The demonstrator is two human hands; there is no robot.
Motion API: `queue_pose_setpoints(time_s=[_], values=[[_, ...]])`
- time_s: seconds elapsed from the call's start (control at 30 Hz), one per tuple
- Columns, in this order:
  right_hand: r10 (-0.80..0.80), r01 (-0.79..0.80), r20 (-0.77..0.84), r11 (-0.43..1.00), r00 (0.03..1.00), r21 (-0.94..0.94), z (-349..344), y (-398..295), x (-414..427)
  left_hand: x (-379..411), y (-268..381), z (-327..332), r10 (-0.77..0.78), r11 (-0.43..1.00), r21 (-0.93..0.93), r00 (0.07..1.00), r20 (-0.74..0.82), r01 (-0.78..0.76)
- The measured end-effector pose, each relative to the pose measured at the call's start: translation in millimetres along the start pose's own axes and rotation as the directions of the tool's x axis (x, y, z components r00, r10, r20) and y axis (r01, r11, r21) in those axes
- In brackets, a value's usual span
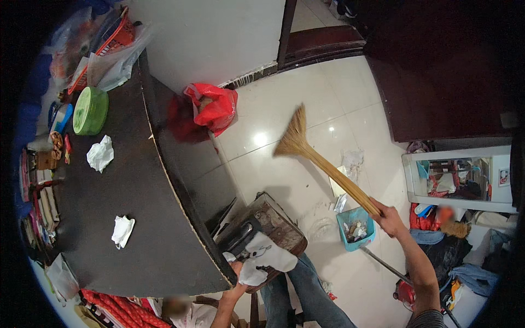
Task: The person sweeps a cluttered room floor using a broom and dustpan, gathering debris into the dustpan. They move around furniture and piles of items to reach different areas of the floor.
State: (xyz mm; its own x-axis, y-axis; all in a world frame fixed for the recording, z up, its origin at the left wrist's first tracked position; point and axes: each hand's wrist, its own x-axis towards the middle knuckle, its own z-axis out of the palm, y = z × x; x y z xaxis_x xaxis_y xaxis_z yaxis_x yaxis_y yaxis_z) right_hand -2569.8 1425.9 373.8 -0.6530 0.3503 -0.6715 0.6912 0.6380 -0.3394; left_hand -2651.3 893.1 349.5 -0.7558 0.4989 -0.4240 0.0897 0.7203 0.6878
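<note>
My right hand (387,218) is closed around the handle end of a straw broom (328,168). The bristles point up and left, above the tiled floor. Below the handle, a blue dustpan (356,229) with a long metal handle lies on the floor, with debris inside. Near the desk's lower corner, my left hand (236,283) touches or holds white cloth (262,256), which looks like socks; its fingers are partly hidden. The cloth lies over a patterned chair or stool (277,219) with a black object on it. Two crumpled white tissues (100,153) rest on the dark desk (164,242).
A red plastic bag (217,107) stands by the wall. A green round container (91,110), books and a red basket (119,37) line the desk's far side. Paper scraps (337,180) lie on the floor. At right are a white-framed mirror (455,180) and piled clothes (471,279).
</note>
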Motion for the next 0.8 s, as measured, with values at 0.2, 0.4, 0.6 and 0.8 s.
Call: queue_pose_setpoints(time_s=[0.2, 0.4, 0.6, 0.8], values=[[0.02, 0.013, -0.066, 0.887, 0.998, 0.462, 74.7, -119.9, 155.8, 2.7, -7.8, 4.0, -0.016, 1.0, 0.001, 0.998, -0.053, 0.016], [0.091, -0.065, -0.035, 0.889, 0.995, 0.453, 136.3, -182.4, 212.6, -0.1, -0.3, 8.4, 0.018, 0.999, 0.053, 0.994, -0.108, -0.013], [-0.026, 0.03, -0.031, 0.991, 0.999, 0.128, 149.3, -65.8, 98.9, -47.6, -81.5, 33.3, 0.131, 0.988, 0.101, 0.983, -0.128, -0.118], [0.303, -0.294, 0.092, 0.95, 0.948, -0.102, 98.6, 42.2, -51.2, -45.5, -71.5, 39.8, 0.145, 0.987, 0.088, 0.974, -0.172, -0.131]])
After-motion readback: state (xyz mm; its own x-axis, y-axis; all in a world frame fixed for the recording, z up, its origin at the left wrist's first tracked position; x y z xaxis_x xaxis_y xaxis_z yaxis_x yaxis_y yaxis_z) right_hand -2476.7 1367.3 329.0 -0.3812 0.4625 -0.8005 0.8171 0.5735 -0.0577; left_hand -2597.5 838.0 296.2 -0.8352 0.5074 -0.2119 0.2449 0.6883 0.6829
